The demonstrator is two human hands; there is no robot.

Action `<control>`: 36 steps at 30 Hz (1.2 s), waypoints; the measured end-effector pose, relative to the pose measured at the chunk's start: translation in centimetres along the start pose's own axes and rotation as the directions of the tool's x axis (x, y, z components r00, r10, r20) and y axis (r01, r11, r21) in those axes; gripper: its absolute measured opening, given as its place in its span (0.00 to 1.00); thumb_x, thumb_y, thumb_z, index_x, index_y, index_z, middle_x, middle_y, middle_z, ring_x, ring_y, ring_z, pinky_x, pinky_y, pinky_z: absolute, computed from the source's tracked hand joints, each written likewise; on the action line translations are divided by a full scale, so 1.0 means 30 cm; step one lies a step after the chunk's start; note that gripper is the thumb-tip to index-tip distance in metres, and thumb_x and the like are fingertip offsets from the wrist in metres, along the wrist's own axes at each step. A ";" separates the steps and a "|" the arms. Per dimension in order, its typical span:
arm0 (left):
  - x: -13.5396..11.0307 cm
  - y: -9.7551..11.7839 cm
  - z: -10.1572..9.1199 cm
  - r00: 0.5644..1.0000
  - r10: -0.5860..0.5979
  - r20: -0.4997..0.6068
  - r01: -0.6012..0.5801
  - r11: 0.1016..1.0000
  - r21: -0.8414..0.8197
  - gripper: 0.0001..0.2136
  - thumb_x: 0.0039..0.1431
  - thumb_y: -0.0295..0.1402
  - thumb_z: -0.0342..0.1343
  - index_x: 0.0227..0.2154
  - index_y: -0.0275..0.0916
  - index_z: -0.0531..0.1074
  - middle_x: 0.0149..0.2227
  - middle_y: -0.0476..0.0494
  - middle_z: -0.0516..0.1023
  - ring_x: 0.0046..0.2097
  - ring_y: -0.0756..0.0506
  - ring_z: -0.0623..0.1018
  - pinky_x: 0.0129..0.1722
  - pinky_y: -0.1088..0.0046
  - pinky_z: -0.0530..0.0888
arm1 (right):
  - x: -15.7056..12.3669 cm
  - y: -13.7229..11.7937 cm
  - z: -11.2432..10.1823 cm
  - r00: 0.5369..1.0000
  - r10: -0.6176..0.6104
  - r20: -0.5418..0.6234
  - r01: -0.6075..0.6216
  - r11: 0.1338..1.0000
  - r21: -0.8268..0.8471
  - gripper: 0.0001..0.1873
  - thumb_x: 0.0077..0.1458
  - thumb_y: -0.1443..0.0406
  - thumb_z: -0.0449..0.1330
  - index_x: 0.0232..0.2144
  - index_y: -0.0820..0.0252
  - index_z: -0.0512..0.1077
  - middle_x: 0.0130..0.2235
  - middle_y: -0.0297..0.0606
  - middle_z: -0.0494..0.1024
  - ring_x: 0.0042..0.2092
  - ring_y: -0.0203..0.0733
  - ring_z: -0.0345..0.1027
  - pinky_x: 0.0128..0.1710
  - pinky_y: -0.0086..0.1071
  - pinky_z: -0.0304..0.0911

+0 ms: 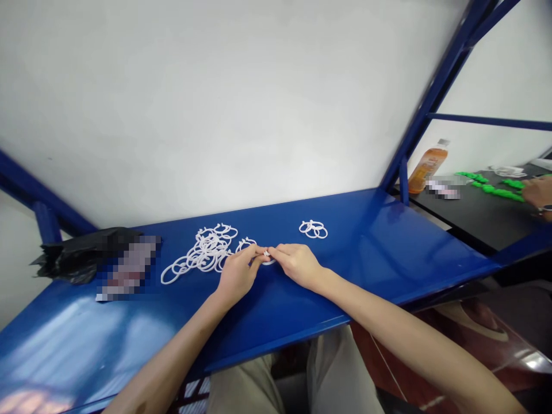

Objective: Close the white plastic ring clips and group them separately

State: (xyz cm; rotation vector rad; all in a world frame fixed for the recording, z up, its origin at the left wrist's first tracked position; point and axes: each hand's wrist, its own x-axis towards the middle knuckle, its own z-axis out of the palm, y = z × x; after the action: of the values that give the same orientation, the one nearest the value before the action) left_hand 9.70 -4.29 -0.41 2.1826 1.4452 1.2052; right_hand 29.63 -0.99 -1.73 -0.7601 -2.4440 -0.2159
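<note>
Bright, diffuse light; wide-angle view, slightly soft.
The white wall [215,86] is lit brightly and evenly. A pale glare is spread over the glossy bench [388,247] at its lower left, and only faint, soft shadows are cast under the left hand [237,275] and right hand [298,265]. The ring [268,257] pinched between them is rendered slightly blurred. The straight frame [435,86] is bowed toward the edges, and two patches are pixelated. The floor [487,339] below is left dim.

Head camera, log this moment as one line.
left hand: pinching white ring | right hand: pinching same ring | ring pile: beside left hand | blue table: under hands
</note>
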 end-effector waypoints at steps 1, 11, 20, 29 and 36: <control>-0.003 -0.002 0.001 1.000 0.016 0.002 -0.016 1.000 0.009 0.06 0.63 0.32 0.53 0.33 0.45 0.75 0.35 0.51 0.85 0.37 0.47 0.83 0.40 0.72 0.77 | -0.001 -0.001 -0.001 1.000 -0.015 0.010 0.015 1.000 -0.027 0.14 0.68 0.71 0.51 0.50 0.61 0.72 0.34 0.38 0.78 0.33 0.39 0.71 0.33 0.31 0.60; 0.001 0.004 -0.009 0.997 0.064 0.031 -0.062 0.996 -0.061 0.03 0.61 0.32 0.57 0.31 0.44 0.74 0.27 0.53 0.81 0.28 0.50 0.78 0.29 0.77 0.73 | -0.007 0.005 -0.009 0.981 -0.194 0.013 0.193 0.966 -0.170 0.15 0.71 0.68 0.47 0.46 0.64 0.74 0.30 0.38 0.76 0.31 0.39 0.68 0.30 0.35 0.55; 0.043 -0.050 -0.055 0.987 0.154 0.052 -0.161 0.973 0.166 0.12 0.60 0.45 0.61 0.39 0.43 0.75 0.35 0.46 0.81 0.40 0.43 0.78 0.45 0.64 0.74 | 0.029 -0.009 -0.038 0.998 -0.024 0.065 0.034 0.984 -0.172 0.13 0.69 0.68 0.53 0.51 0.59 0.73 0.37 0.39 0.79 0.37 0.40 0.72 0.35 0.33 0.60; 0.048 -0.123 -0.077 0.993 0.052 0.109 -0.102 0.843 0.528 0.15 0.60 0.48 0.60 0.38 0.41 0.76 0.44 0.39 0.77 0.49 0.35 0.72 0.52 0.54 0.69 | -0.001 0.193 -0.113 0.743 0.657 -0.127 -0.664 0.747 -0.020 0.11 0.68 0.65 0.55 0.46 0.59 0.75 0.41 0.42 0.81 0.40 0.45 0.75 0.39 0.34 0.65; 0.043 -0.140 -0.067 0.985 0.105 0.134 -0.158 0.860 0.485 0.05 0.64 0.34 0.55 0.33 0.42 0.74 0.40 0.41 0.77 0.47 0.38 0.71 0.50 0.57 0.68 | -0.031 0.252 -0.151 0.660 0.738 -0.137 -0.749 0.660 -0.054 0.13 0.65 0.70 0.54 0.43 0.59 0.79 0.47 0.45 0.79 0.47 0.48 0.71 0.43 0.36 0.65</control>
State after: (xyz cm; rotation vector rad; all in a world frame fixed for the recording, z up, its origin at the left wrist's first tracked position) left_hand 5.72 -1.65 -1.07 2.6693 1.7329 0.7981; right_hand 36.67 3.42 1.39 -1.6857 -1.8252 -0.0544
